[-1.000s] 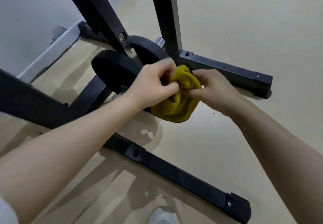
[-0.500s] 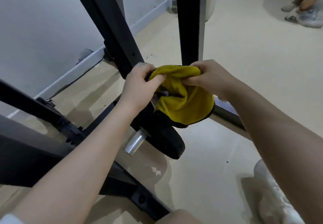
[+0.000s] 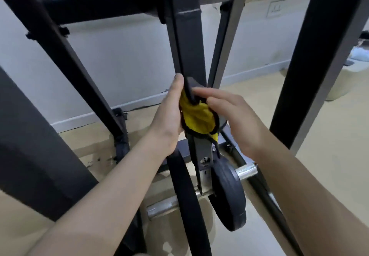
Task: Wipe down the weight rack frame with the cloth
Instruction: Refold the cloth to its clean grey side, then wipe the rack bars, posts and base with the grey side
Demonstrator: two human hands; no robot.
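Both hands are up on the middle black steel upright of the weight rack frame (image 3: 187, 42), with a yellow microfibre cloth with dark edging (image 3: 196, 117) wrapped around the post between them. The left hand (image 3: 169, 120) holds the cloth against the left side of the post, thumb pointing up along it. The right hand (image 3: 237, 120) sits on the right side, fingers stretched out across the cloth. Lower down, two black round weight plates (image 3: 229, 193) hang on chrome pegs (image 3: 246, 171) either side of that post. Beige floor (image 3: 323, 156) underneath, white wall (image 3: 127, 60) behind.
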